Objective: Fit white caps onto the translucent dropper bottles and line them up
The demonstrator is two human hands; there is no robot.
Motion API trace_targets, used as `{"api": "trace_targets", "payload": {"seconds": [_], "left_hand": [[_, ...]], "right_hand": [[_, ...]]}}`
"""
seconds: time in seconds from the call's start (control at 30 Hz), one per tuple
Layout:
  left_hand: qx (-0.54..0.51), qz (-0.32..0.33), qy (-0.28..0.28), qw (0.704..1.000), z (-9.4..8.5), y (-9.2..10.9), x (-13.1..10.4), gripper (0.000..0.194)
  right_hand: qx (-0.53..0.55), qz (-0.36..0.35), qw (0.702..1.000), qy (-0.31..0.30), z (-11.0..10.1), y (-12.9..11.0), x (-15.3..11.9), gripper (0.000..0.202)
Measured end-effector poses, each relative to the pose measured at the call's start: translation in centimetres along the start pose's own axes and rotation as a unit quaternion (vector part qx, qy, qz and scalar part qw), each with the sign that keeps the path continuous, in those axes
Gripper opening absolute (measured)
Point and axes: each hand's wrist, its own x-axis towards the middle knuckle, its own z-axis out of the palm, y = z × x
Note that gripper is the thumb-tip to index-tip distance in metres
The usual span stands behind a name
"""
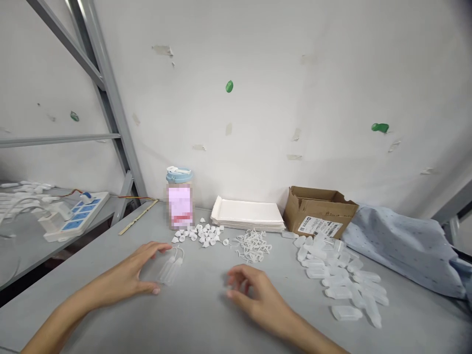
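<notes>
My left hand [138, 273] is open, thumb and fingers spread around the near side of two clear plastic bottles [170, 271]. These lie side by side on the grey table, with thin white loops at their far ends. My right hand [254, 295] hovers over the middle of the table, fingers loosely curled and thumb apart, with nothing visible in it. Just beyond it is a heap of white cord loops [253, 245]. Small white caps [208, 235] are scattered to the left of that heap. Many translucent empty bottles [339, 280] lie in a loose pile on the right.
Along the wall stand a tub with a blue lid [179, 176], a stack of white envelopes [249, 212] and an opened cardboard box [317, 211]. Blue dotted cloth [401, 246] drapes at the right. A power strip [79, 216] lies left, beyond the metal frame [114, 113].
</notes>
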Motion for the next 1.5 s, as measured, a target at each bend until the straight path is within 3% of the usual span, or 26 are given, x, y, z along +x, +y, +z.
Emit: {"api": "trace_targets", "payload": {"seconds": [0.07, 0.2, 0.37, 0.63, 0.87, 1.5], "left_hand": [[-0.012, -0.005, -0.017, 1.000, 0.1, -0.3, 0.1, 0.071], [-0.033, -0.004, -0.051, 0.998, 0.2, 0.2, 0.5, 0.076], [-0.052, -0.007, -0.055, 0.997, 0.1, 0.9, 0.6, 0.073], [-0.064, -0.009, -0.064, 0.996, 0.0, 0.7, 0.8, 0.070], [-0.045, 0.015, -0.073, 0.996, -0.1, 0.6, 0.9, 0.062], [-0.045, 0.034, -0.071, 0.996, 1.2, 3.2, 1.7, 0.057]], "right_hand": [[-0.082, -0.058, 0.995, -0.005, 2.3, -0.6, 2.3, 0.038], [-0.137, -0.124, 0.983, -0.015, 5.8, -0.6, 6.3, 0.075], [-0.157, -0.144, 0.976, -0.041, 7.5, -0.4, 8.5, 0.082], [-0.187, -0.164, 0.968, -0.043, 8.4, -0.8, 9.7, 0.083], [-0.202, -0.132, 0.970, -0.037, 8.7, -0.9, 9.6, 0.075], [-0.208, -0.128, 0.969, -0.035, 6.7, -0.6, 7.8, 0.064]]}}
